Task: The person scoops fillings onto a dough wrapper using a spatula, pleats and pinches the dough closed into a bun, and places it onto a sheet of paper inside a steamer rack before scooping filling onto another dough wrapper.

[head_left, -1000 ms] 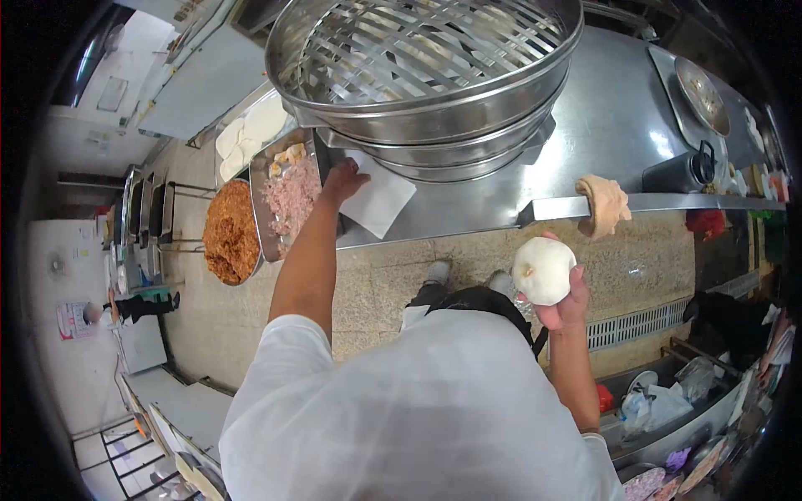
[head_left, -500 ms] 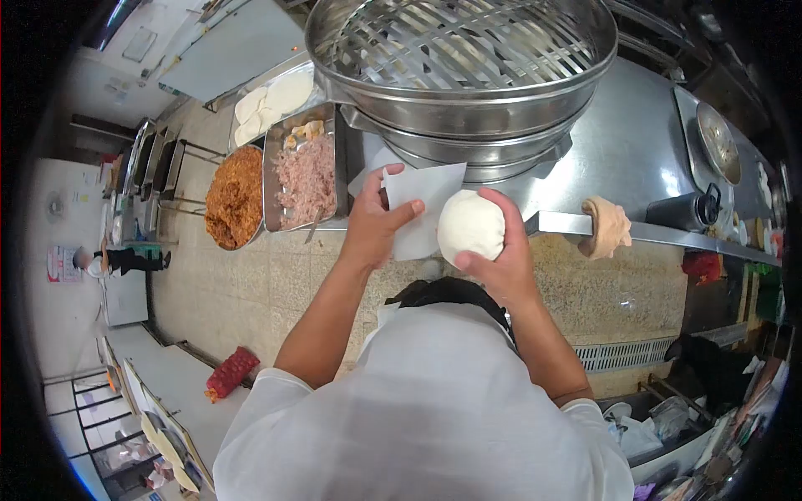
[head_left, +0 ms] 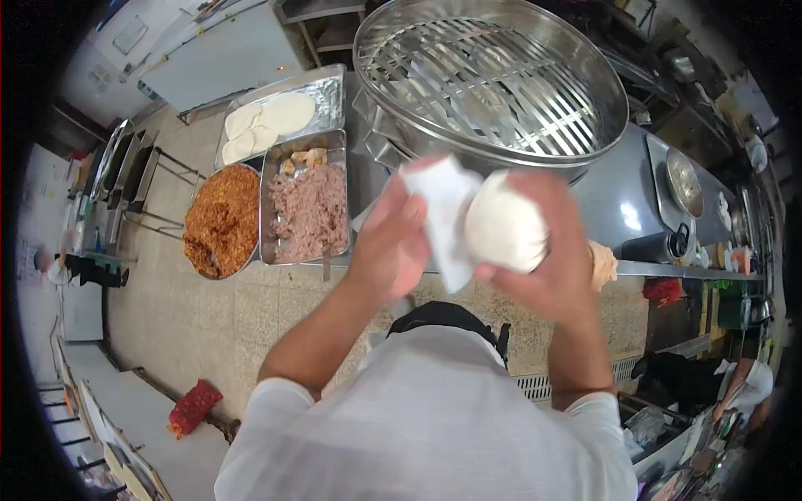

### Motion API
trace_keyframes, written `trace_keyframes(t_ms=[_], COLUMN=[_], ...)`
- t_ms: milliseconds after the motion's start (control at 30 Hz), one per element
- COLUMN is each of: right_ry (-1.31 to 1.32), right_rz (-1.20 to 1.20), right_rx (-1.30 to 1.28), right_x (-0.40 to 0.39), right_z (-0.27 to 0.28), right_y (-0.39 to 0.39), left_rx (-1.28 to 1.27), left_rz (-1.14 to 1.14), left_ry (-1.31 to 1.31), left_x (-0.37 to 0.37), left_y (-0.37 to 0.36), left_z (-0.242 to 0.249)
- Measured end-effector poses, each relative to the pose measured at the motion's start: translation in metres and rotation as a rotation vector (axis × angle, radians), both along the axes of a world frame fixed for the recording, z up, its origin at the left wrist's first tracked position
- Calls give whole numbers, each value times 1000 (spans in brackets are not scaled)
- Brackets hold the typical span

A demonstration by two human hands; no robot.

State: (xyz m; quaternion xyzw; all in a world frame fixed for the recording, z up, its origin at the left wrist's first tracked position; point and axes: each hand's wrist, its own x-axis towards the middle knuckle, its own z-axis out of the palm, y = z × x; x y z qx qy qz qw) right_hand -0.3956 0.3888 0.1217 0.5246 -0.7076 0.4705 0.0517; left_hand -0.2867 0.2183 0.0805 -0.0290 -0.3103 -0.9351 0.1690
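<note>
My left hand (head_left: pixel 391 242) pinches a sheet of white paper (head_left: pixel 447 219), which hangs upright in front of the steamer. Around a round white dough ball (head_left: pixel 505 223), the fingers of my right hand (head_left: pixel 555 242) are wrapped from the right side, thumb underneath. Paper and dough are side by side, close together; blur hides whether they touch. Behind both hands stands a large round metal steamer (head_left: pixel 493 149) with a slatted rack. Left of my left hand are a tray of pinkish minced filling (head_left: pixel 309 209) and a bowl of orange-brown filling (head_left: pixel 221 219).
A metal tray (head_left: pixel 328 88) holds flat dough rounds (head_left: pixel 288 113). Past my right hand lie a beige cloth-like item (head_left: pixel 603 265), a dark cylindrical container (head_left: pixel 656 247) and a pan (head_left: pixel 685 184). A red mesh sack (head_left: pixel 195 407) is on the floor. A person (head_left: pixel 83 270) stands far left.
Both hands have risen toward the camera, with the paper and dough still in them. The dough has moved right. The view has shifted, showing more of the dough tray and the steamer rack.
</note>
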Motion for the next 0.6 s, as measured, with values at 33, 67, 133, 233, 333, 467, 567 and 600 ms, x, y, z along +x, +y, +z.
trace_keyframes(t_ms=[33, 67, 133, 233, 333, 467, 567, 600], right_ry=[75, 150, 426, 453, 501, 383, 387, 340], right_rz=[-27, -52, -130, -209, -136, -88, 22, 86], right_rx=[25, 51, 102, 231, 305, 581, 801, 914], right_x=[-10, -23, -58, -113, -180, -276, -308, -310], right_z=[20, 39, 72, 109, 113, 61, 7, -5], right_y=[-5, -11, -28, -63, -99, -155, -186, -189], left_rx=[-30, -59, -88, -78, -124, -365, -519, -555], left_rz=[-30, -57, -117, -186, -237, 169, 270, 255], left_ry=[46, 92, 207, 228, 275, -212, -462, -575], left_x=[-15, -37, -89, -160, -211, -250, -256, -253], left_y=[-8, -18, -42, -77, -103, -141, -159, -160], left_z=[12, 23, 46, 73, 76, 40, 27, 23])
